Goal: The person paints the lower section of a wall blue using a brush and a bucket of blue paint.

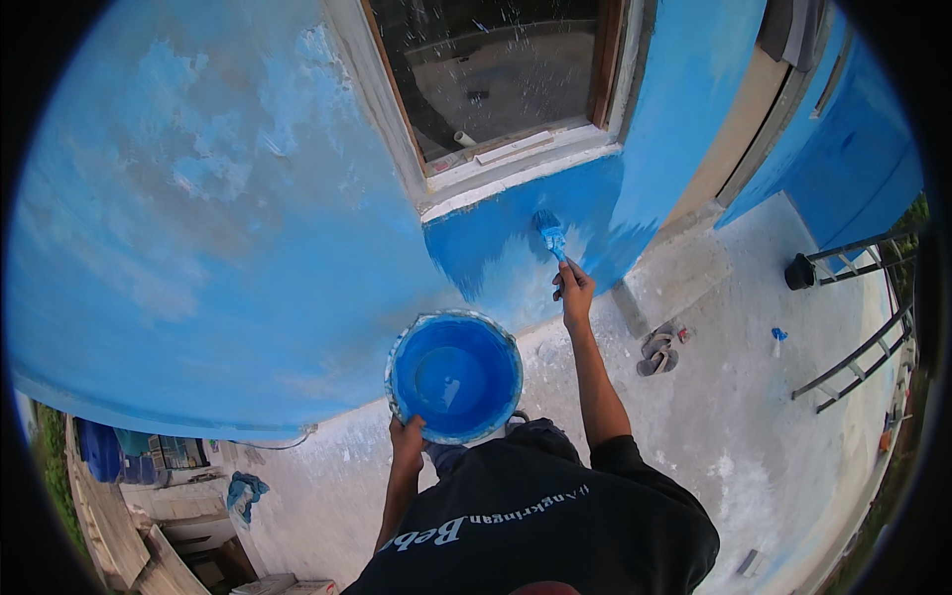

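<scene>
Paintbrush [551,236], 1: blue-coated, bristles at the wall [327,288] below the window [501,84]; right hand [574,288], fingers closed around the handle. Bucket [517,359], 1: blue paint [448,382] inside, held before the body, likely for short reach; left hand [407,434] grips the rim, thumb visible, other fingers mostly hidden.

The person wears a loose black T-shirt [535,540] of soft, creased cloth; white lettering [428,536] runs slantwise over the chest, bold on the left and smaller toward the right; the short right sleeve [617,454] is plain black, with a simple straight hem; the right forearm [600,387], left forearm [399,486], right hand [575,288] and left hand [407,428] are bare.
</scene>
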Demonstrator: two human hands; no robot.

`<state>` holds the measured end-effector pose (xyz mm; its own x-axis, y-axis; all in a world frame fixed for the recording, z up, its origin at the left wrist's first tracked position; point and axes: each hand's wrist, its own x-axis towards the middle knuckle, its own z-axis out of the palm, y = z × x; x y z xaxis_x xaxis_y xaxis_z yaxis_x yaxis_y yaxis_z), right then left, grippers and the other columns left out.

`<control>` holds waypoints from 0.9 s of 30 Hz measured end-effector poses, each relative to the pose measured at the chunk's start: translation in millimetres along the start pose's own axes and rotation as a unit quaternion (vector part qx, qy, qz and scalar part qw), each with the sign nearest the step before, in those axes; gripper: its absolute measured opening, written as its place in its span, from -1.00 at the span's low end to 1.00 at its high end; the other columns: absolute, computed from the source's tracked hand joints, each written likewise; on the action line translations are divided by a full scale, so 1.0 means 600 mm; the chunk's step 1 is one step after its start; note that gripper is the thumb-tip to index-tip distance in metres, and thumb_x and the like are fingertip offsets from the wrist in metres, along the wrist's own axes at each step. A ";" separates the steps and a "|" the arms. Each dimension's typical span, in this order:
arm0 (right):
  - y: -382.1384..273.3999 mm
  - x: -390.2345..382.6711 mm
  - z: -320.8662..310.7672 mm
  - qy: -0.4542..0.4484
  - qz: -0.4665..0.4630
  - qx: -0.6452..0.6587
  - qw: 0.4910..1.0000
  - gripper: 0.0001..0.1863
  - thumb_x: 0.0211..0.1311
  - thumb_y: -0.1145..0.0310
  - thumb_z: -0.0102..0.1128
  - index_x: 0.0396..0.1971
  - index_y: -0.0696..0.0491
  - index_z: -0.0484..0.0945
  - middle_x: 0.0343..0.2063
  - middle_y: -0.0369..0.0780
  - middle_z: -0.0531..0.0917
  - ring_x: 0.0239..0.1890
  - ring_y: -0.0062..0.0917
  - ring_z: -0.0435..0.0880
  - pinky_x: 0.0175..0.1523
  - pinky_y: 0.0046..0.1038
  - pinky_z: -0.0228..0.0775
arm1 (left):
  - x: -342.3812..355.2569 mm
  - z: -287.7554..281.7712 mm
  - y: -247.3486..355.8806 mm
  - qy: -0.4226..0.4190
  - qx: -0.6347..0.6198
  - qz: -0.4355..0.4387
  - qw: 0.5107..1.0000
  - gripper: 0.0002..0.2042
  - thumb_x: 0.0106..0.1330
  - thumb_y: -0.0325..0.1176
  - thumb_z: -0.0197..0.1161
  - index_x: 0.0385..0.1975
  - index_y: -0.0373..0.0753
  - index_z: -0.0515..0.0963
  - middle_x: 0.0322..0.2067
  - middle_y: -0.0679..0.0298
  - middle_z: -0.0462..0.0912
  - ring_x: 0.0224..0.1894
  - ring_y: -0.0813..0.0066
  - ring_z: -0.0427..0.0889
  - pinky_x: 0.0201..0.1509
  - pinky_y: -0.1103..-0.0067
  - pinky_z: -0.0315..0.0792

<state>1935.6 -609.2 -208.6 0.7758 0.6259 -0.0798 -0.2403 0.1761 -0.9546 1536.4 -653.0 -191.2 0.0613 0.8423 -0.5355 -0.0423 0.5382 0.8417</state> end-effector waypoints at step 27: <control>0.150 -0.001 -0.122 0.006 0.197 -0.115 0.973 -0.70 0.22 0.34 0.14 -0.14 0.24 0.60 -0.66 -0.32 0.49 -0.63 -0.71 0.47 -0.47 -0.51 0.60 | -0.079 0.042 0.000 0.013 -0.027 -0.031 0.999 -0.51 0.11 -0.44 0.14 0.12 -0.27 0.32 -0.10 0.18 0.54 -0.13 0.29 0.61 -0.15 0.36 0.60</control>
<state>1956.1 -649.2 -315.2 0.6566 0.6011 -0.4557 -0.3849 -0.2525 -0.8877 1558.7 -693.4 -164.2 0.0403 0.8077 -0.5882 -0.0935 0.5891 0.8026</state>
